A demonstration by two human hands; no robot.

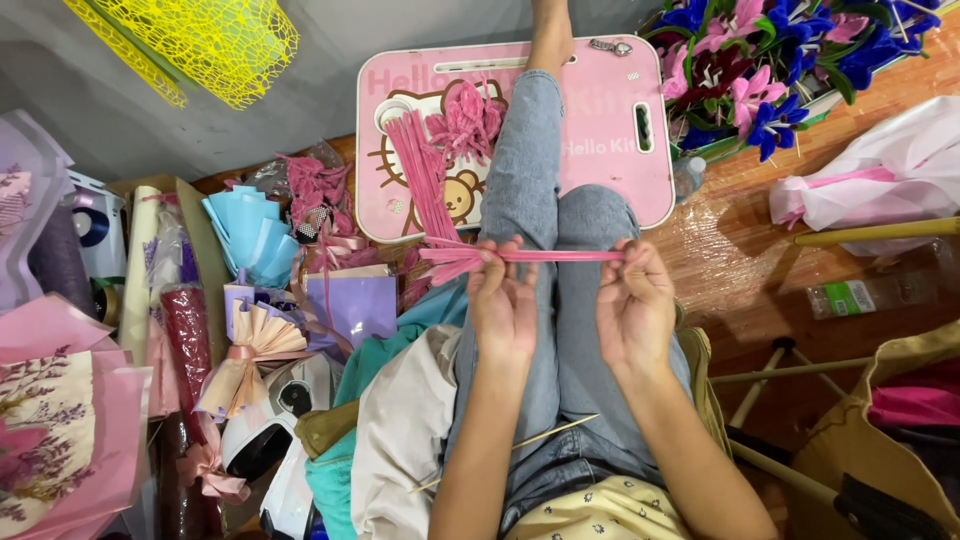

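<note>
A bundle of pink pipe cleaners (530,256) is pinched crosswise between the left hand (503,300) and right hand (634,305), fingers closed.

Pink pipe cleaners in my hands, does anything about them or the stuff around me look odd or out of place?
Nothing looks damaged. Both hands, left and right, hold the pink pipe cleaners level, but the ends splay unevenly past the left hand. A thin wooden skewer lies loose across the lap, and craft paper is heaped untidily to the left.
</note>
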